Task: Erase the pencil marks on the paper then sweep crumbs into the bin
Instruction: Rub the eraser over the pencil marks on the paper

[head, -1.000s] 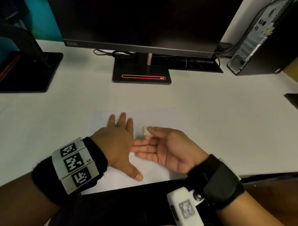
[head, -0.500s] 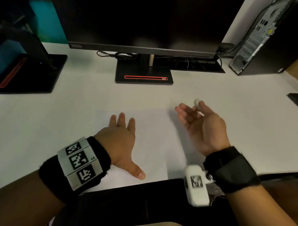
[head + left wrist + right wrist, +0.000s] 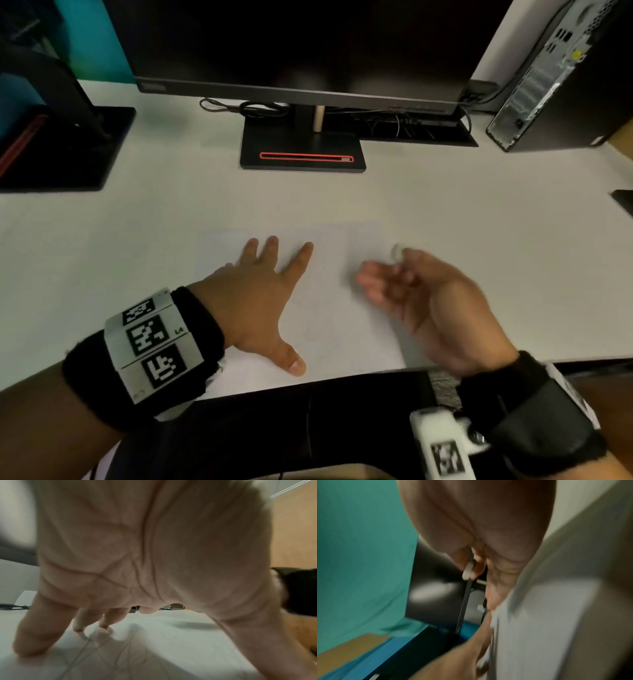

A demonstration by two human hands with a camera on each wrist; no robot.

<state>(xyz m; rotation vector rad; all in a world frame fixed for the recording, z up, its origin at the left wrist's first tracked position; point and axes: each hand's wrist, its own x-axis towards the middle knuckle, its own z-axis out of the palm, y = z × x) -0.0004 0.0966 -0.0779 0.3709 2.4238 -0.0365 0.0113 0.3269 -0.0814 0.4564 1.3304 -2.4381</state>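
Note:
A white sheet of paper (image 3: 329,308) lies on the white desk (image 3: 479,257) near its front edge, with faint pencil lines (image 3: 168,637) on it. My left hand (image 3: 260,294) lies flat on the paper's left part, fingers spread and straight; in the left wrist view its fingertips (image 3: 78,628) press the sheet. My right hand (image 3: 411,287) hovers palm-left over the paper's right edge, blurred by motion. It pinches a small white eraser (image 3: 397,251) between thumb and forefinger; the eraser (image 3: 467,570) shows at the fingertips in the right wrist view. No bin or crumbs are in view.
A black monitor stand (image 3: 303,152) with a red slot sits at the back centre under the monitor (image 3: 301,48). A computer tower (image 3: 555,75) stands back right, another black stand (image 3: 58,147) back left. Cables (image 3: 246,108) lie behind the stand.
My right hand with the eraser swung out to the right and forward, then came back toward the paper's right edge. The left hand stayed flat, its forefinger now spread wider.

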